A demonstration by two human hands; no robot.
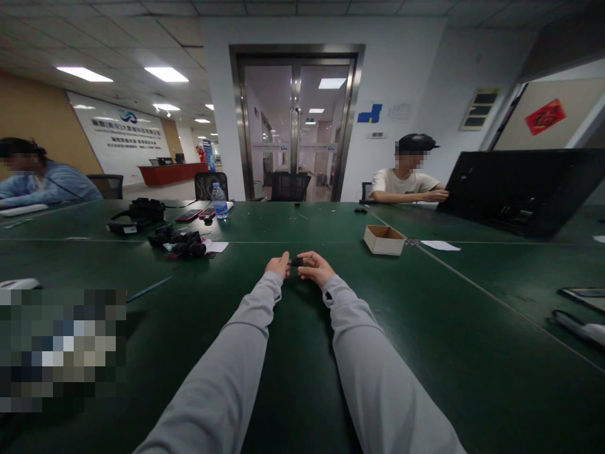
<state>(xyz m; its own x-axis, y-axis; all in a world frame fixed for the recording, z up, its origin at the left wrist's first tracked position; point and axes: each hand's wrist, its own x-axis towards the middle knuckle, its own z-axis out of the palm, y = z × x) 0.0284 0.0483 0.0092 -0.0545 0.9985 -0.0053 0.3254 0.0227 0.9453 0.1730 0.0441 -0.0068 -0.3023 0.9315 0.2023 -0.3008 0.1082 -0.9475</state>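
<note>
A small black object [296,261] is held between my two hands above the green table [302,221]. My left hand [278,265] pinches its left end, with the thumb on top. The fingers of my right hand [316,268] close on its right end. What exactly the object is cannot be made out at this size. Both forearms, in grey sleeves, reach forward over the table.
An open cardboard box [384,241] stands right of my hands. Black devices [178,242], a water bottle [220,202] and a headset [137,215] lie or stand left. A large monitor [520,189] is at right. Two people sit beyond, left and right.
</note>
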